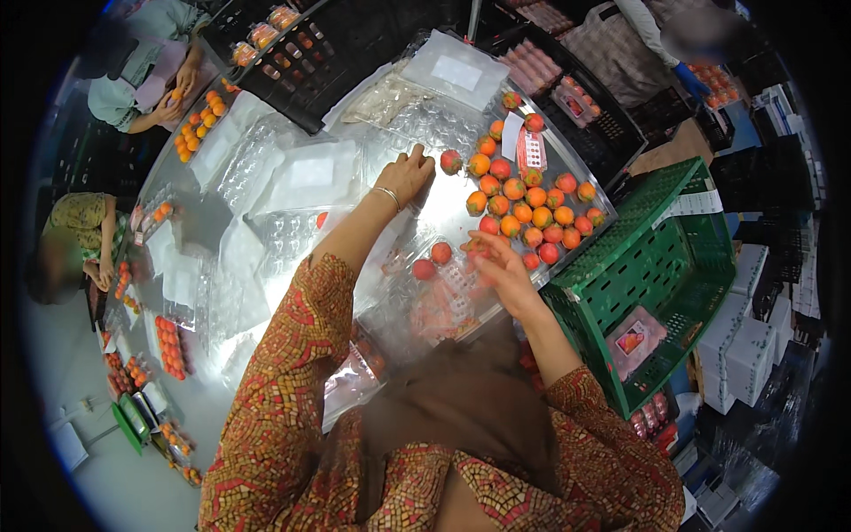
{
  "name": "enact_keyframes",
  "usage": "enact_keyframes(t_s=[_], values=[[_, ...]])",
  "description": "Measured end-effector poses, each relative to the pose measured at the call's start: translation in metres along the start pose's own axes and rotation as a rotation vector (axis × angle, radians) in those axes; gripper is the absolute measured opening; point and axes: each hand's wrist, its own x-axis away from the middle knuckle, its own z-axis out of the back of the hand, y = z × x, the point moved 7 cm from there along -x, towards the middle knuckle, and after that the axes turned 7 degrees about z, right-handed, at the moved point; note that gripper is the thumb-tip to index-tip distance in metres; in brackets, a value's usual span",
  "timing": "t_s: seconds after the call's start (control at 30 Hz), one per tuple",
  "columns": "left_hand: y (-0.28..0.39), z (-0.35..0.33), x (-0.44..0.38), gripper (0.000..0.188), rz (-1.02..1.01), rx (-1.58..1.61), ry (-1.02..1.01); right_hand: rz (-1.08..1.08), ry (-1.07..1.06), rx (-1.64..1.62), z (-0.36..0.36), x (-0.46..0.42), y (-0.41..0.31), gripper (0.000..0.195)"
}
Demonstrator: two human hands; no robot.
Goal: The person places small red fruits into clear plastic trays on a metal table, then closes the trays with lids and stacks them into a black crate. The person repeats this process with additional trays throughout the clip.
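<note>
My left hand (407, 174), with a bangle at the wrist, is over the shiny metal table (435, 216), palm down with fingers bent. A red tomato (451, 162) lies just right of its fingertips; the underside of the hand is hidden. My right hand (505, 269) has a blurred red tomato (476, 247) between thumb and fingers. Beyond it spread several loose orange and red tomatoes (535, 197) with green calyxes. Two red tomatoes (432, 261) rest left of my right hand, at a clear plastic tray (399, 292). A printed label strip (532, 149) lies among the loose tomatoes.
Clear trays (249, 166) and white pads (312, 174) cover the table's left part. A green crate (638, 292) stands at the right. Black crates (299, 63) border the far side. Co-workers are at the upper left, far left and upper right, one with a blue glove (691, 83).
</note>
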Motion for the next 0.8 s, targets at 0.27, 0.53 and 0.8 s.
enact_keyframes(t_s=[0.27,0.53,0.8], values=[[0.000,0.079,0.025,0.035,-0.138,0.744,0.502,0.443,-0.029,1.133,-0.032,0.017,-0.021,0.037],[0.046,0.060,0.110,0.034,0.289,2.366,-0.114,0.391,-0.106,1.058,-0.024,0.013,-0.010,0.031],[0.077,0.013,0.208,0.041,0.407,1.899,-0.316,0.034,0.149,-0.148,0.019,0.057,0.010,0.040]])
